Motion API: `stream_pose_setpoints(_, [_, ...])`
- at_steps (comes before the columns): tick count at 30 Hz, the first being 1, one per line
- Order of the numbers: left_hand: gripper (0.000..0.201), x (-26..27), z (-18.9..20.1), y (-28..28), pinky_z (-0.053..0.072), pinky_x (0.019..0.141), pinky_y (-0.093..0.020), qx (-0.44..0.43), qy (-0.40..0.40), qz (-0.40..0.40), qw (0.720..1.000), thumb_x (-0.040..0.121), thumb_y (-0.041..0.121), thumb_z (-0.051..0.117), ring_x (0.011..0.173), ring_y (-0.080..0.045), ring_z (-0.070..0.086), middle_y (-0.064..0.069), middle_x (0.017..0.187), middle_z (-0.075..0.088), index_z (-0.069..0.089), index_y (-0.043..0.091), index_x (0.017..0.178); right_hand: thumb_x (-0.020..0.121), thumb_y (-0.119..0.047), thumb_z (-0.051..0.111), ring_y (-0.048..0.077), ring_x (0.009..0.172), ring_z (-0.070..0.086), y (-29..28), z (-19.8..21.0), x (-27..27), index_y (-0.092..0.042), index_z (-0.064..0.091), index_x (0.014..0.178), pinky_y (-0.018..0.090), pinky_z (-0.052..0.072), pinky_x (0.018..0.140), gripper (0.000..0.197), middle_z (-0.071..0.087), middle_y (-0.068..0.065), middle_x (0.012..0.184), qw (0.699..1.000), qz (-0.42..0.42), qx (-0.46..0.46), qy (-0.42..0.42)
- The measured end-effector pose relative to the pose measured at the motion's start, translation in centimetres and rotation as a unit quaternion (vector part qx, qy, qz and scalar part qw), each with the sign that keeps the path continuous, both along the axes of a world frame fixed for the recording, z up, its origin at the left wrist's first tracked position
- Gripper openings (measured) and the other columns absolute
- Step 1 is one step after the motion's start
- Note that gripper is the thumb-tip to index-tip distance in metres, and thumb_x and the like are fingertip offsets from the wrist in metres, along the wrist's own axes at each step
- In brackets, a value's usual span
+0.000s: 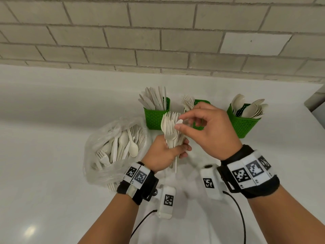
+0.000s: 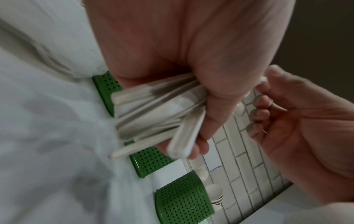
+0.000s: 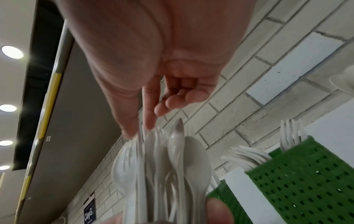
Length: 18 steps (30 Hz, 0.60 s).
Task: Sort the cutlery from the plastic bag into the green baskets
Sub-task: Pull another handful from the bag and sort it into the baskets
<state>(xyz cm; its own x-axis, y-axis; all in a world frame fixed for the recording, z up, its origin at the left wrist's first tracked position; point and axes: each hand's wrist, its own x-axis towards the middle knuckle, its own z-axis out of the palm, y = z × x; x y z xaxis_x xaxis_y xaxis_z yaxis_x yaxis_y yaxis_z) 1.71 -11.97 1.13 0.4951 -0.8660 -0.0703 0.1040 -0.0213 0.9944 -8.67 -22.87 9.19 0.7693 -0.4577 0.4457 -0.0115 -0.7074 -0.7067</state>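
left hand [image 1: 162,152]: fist clamped round a bunch of cream plastic forks and spoons [image 1: 171,127], heads up | right hand [image 1: 207,125]: thumb and forefinger pinching one utensil tip atop that bunch | clear plastic bag [image 1: 112,148]: beside left hand, part full | three green perforated baskets [image 1: 154,117]: just beyond both hands | risk: tangled tines drag neighbours out, scattering or mis-sorting them
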Motion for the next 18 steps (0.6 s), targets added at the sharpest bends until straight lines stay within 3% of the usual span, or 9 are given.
stream_pose_setpoints(3, [0.006,-0.1,0.0,-0.1,0.056,0.066,-0.032,-0.008,0.005,0.014,1.0,0.09,-0.01,0.059,0.073,-0.021,0.067,-0.011,0.079,0.067,0.062,-0.006,0.094,0.079,-0.021,0.08,0.004,0.066,0.054,0.1,-0.1,0.3,-0.016,0.076,0.083,0.011,0.041,0.063,0.007,0.059,-0.01,0.074,1.0,0.009,0.012,0.001])
stream_pose_setpoints(7, [0.01,-0.1,-0.1,0.0,0.054,0.067,-0.032,0.004,0.022,0.019,1.0,0.09,-0.009,0.06,0.07,-0.024,0.066,-0.008,0.078,0.071,0.063,0.001,0.09,0.088,-0.016,0.07,0.01,0.073,0.06,-0.7,0.5,0.2,-0.012,0.071,0.089,0.024,0.05,0.071,0.004,0.067,0.001,0.083,0.987,-0.037,0.119,-0.097])
stream_pose_setpoints(11, [0.008,0.0,0.1,-0.2,0.055,0.076,-0.047,-0.005,0.004,0.009,1.0,0.091,-0.008,0.059,0.08,-0.03,0.066,0.0,0.076,0.071,0.063,-0.002,0.094,0.088,-0.019,0.07,0.012,0.07,0.057,-0.3,0.2,0.4,-0.015,0.068,0.08,0.023,0.046,0.068,0.01,0.063,0.004,0.08,0.998,0.004,0.065,-0.011])
stream_pose_setpoints(13, [0.01,0.0,0.3,-0.4,0.054,0.079,-0.049,-0.009,0.008,0.01,1.0,0.091,-0.008,0.058,0.082,-0.031,0.065,0.002,0.075,0.071,0.063,0.0,0.093,0.094,-0.017,0.062,0.023,0.071,0.059,-0.1,0.4,0.7,-0.012,0.063,0.082,0.033,0.049,0.067,0.013,0.064,0.012,0.079,0.992,-0.008,0.117,-0.052])
stream_pose_setpoints(14, [0.011,0.0,0.5,-0.4,0.054,0.079,-0.048,-0.012,0.011,0.01,1.0,0.091,-0.009,0.058,0.083,-0.03,0.065,0.002,0.075,0.071,0.063,0.002,0.092,0.098,-0.014,0.054,0.028,0.071,0.062,-0.1,0.9,0.8,-0.011,0.056,0.085,0.038,0.052,0.067,0.014,0.065,0.014,0.078,0.975,-0.017,0.192,-0.113])
stream_pose_setpoints(16, [0.014,0.1,0.7,-0.2,0.054,0.077,-0.046,-0.018,0.012,0.01,1.0,0.092,-0.008,0.058,0.082,-0.028,0.065,0.001,0.076,0.071,0.064,0.005,0.09,0.104,-0.012,0.04,0.029,0.066,0.067,-0.4,2.2,1.1,-0.015,0.046,0.089,0.037,0.055,0.064,0.015,0.067,0.007,0.072,0.902,-0.035,0.356,-0.24])
stream_pose_setpoints(17, [0.015,0.2,0.7,-0.1,0.054,0.076,-0.044,-0.019,0.013,0.011,1.0,0.092,-0.007,0.058,0.08,-0.027,0.066,-0.001,0.078,0.071,0.065,0.006,0.09,0.105,-0.014,0.037,0.026,0.057,0.064,-0.8,2.7,1.1,-0.017,0.045,0.091,0.034,0.054,0.058,0.017,0.063,0.004,0.067,0.875,-0.049,0.397,-0.273])
stream_pose_setpoints(18, [0.015,0.3,0.8,0.0,0.054,0.075,-0.042,-0.019,0.014,0.013,1.0,0.092,-0.007,0.058,0.078,-0.026,0.066,-0.003,0.079,0.072,0.065,0.007,0.09,0.105,-0.017,0.036,0.021,0.047,0.056,-1.4,2.9,1.1,-0.019,0.047,0.091,0.03,0.049,0.05,0.019,0.057,0.002,0.063,0.867,-0.065,0.407,-0.28])
